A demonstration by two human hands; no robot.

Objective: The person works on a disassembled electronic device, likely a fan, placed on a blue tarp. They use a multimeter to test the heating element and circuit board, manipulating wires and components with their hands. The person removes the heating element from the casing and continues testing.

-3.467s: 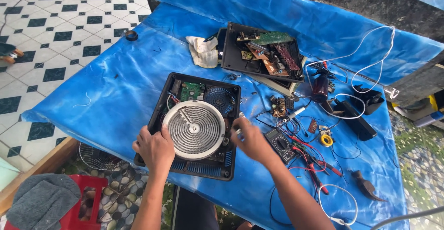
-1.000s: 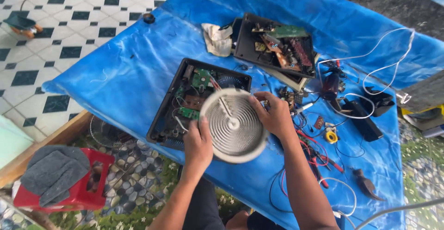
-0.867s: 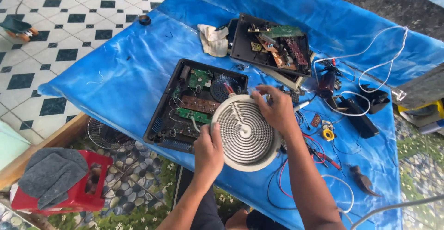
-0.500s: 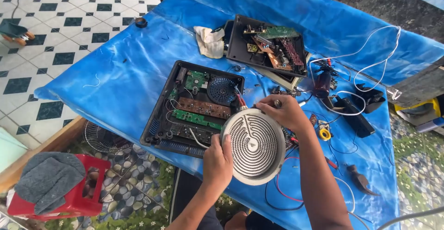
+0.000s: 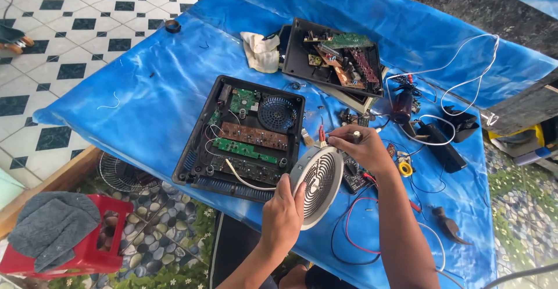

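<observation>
Holding round white coiled heating disc (image 5: pixel 318 185) tilted beside open black cooker base (image 5: pixel 241 138) on table (image 5: pixel 133 85): left hand (image 5: pixel 283 216) gripping lower rim, right hand (image 5: pixel 359 148) pinching upper edge. Attached white wire (image 5: pixel 247 179) is risking strain, likely tearing loose.

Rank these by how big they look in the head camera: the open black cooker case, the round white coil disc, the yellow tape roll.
1. Open black cooker case.
2. Round white coil disc, though it is held up nearer the camera.
3. Yellow tape roll.
</observation>
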